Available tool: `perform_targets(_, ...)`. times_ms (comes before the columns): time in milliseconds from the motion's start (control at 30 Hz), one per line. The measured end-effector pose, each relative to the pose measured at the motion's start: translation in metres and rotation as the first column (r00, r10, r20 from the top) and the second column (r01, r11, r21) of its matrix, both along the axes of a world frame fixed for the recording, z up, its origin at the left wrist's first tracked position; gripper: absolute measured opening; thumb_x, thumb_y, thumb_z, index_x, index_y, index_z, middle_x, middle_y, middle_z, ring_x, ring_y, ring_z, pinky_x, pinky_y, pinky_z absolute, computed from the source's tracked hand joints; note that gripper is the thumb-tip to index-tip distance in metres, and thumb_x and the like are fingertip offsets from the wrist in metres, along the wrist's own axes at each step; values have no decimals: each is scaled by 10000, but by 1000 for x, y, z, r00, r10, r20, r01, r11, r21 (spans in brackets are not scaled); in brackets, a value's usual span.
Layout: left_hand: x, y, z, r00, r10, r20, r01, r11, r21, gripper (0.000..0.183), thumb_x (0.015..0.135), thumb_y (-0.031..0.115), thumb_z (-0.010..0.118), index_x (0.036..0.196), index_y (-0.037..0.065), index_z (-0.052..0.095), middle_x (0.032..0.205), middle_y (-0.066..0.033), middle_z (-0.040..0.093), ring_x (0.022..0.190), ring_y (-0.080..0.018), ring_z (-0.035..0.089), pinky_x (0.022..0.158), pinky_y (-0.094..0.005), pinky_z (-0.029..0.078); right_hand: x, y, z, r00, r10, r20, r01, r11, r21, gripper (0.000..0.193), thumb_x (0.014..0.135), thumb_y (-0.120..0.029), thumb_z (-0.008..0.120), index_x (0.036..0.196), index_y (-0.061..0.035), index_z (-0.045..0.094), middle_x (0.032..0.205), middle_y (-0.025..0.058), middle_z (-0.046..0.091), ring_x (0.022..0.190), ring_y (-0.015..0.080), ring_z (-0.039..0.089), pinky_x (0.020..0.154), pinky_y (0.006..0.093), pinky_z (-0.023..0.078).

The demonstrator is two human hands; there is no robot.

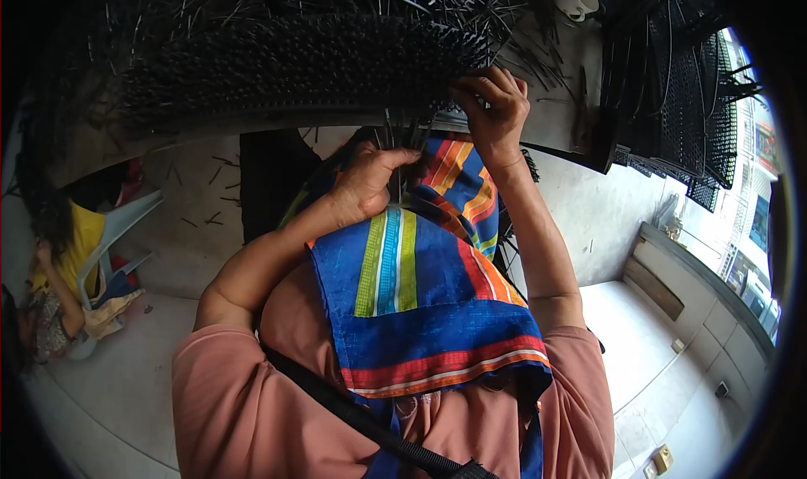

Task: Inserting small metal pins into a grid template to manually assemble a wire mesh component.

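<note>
My left hand (367, 180) is closed round a small bunch of thin dark sticks (388, 130) that point upward, just below the table's near edge. A wide black rack (294, 67), densely set with short upright pegs or stick ends, lies along the table in front of me. At its right end my right hand (494, 105) has its fingertips pinched together, touching or just above the rack. What those fingers hold, if anything, is too small to make out. A striped blue, red and green apron (429, 311) covers my front and lap.
Loose dark sticks (471, 8) lie heaped behind the rack. A white cup (576, 0) stands at the back right, near stacked black mesh racks (685, 100). Sticks are scattered on the floor (206, 185). At the left, a person (63, 302) is beside a pale plastic chair (109, 227).
</note>
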State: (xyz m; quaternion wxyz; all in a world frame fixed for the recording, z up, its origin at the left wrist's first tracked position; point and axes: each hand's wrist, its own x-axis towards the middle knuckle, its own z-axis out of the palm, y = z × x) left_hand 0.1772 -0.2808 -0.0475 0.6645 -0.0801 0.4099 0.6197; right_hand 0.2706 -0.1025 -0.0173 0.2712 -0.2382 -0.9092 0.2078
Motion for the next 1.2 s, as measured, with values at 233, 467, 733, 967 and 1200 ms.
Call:
perform_targets(233, -3, 0, 4, 1000, 13, 9, -12, 1000, -13, 139, 821, 13, 618, 958, 3, 632, 839, -107, 660, 700, -201, 642, 596, -305, 500, 10, 0, -4, 998, -46, -30, 47, 999, 22, 137, 659, -159, 766, 730, -93, 669, 756, 8, 624, 757, 197, 587, 777, 318, 373)
perform_targets(467, -2, 0, -1, 1000, 15, -3, -15, 1000, 24, 138, 819, 3, 613, 954, -14, 631, 837, -108, 660, 707, -205, 643, 598, -309, 500, 4, -8, -1, 1000, -7, -6, 8, 969, 249, 150, 654, -177, 774, 702, -136, 638, 717, -4, 579, 741, 204, 567, 759, 340, 363)
perform_targets(733, -3, -1, 2, 1000, 24, 8, -24, 1000, -15, 120, 813, -5, 614, 929, -18, 643, 842, -109, 664, 692, -216, 646, 605, -313, 515, 9, -18, -3, 984, -167, -54, 175, 963, 204, 177, 647, -174, 785, 691, -119, 622, 766, -5, 599, 781, 199, 567, 780, 337, 349)
perform_targets(967, -2, -1, 5, 999, 31, 16, -31, 999, -26, 118, 808, -7, 616, 921, -19, 648, 831, -109, 666, 687, -217, 649, 612, -322, 526, 9, -19, -7, 966, -237, -101, 250, 959, 136, 157, 656, -145, 773, 685, -107, 624, 778, 0, 606, 778, 198, 569, 778, 328, 342)
perform_targets(1200, -5, -4, 5, 998, 49, 28, -48, 999, -26, 101, 817, -6, 614, 912, -16, 646, 820, -110, 666, 698, -215, 651, 603, -323, 522, 7, -16, -2, 995, -86, -49, 94, 973, 211, 145, 648, -155, 771, 696, -118, 640, 813, -1, 614, 801, 197, 569, 788, 339, 346)
